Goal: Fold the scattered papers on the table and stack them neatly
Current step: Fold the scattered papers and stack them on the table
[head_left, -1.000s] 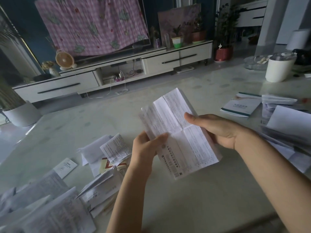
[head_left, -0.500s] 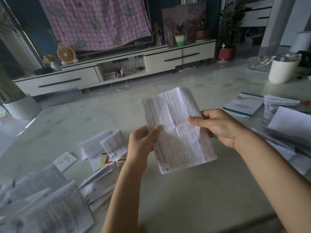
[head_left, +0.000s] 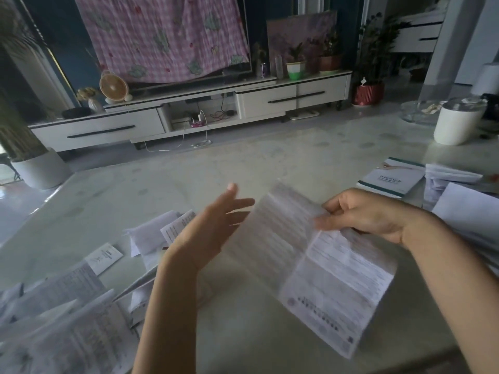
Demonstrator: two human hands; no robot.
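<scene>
Item: creased white printed paper sheet (head_left: 318, 265), unfolded, held above the pale marbled counter (head_left: 243, 163).
Right hand (head_left: 370, 211): grip pinched on the sheet's upper part.
Left hand (head_left: 213, 228): grip apart, fingers straight, beside the blurred left edge; contact unclear.
Progress: judged early. Loose white leaflets (head_left: 67, 319) are heaped lower left, and no neat stack shows.
Nearby: teal-banded white booklet (head_left: 391, 179) and a white paper pile (head_left: 464, 211), crowding the right.

Creased printed sheet (head_left: 337, 279) unfolded, tilted, midair; loose papers (head_left: 81, 333) heaped left
</scene>
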